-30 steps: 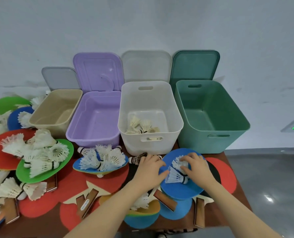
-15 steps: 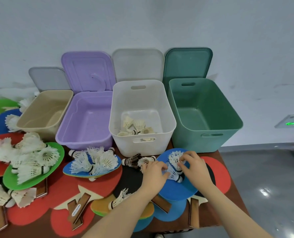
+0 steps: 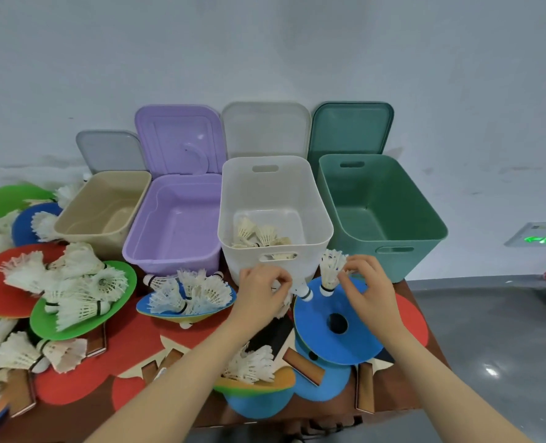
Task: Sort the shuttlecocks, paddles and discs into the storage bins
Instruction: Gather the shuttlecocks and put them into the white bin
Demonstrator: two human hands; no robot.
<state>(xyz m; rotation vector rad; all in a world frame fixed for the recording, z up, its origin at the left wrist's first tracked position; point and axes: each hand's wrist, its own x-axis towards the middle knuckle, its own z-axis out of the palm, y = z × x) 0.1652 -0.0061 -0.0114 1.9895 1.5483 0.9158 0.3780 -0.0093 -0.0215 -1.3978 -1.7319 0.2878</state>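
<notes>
My right hand (image 3: 366, 289) pinches the feathers of a white shuttlecock (image 3: 329, 273), held upright just above a blue disc (image 3: 335, 327) with a dark centre hole. My left hand (image 3: 262, 292) is closed on another shuttlecock whose white cork (image 3: 304, 293) sticks out to the right. Both hands hover in front of the white bin (image 3: 275, 219), which holds several shuttlecocks. The beige bin (image 3: 102, 212), purple bin (image 3: 172, 225) and green bin (image 3: 380, 212) stand open beside it. Red paddles (image 3: 131, 350) and more discs with shuttlecocks, like the green disc (image 3: 77, 302), cover the table.
Four lids lean on the wall behind the bins. A blue and yellow disc (image 3: 185, 302) piled with shuttlecocks lies left of my left hand. The table's right edge (image 3: 425, 330) drops to a grey floor. Another shuttlecock pile (image 3: 249, 366) sits on stacked discs near the front.
Both hands have lifted shuttlecocks off the blue disc, which now lies bare with its hole showing. The hands have risen toward the white bin's front.
</notes>
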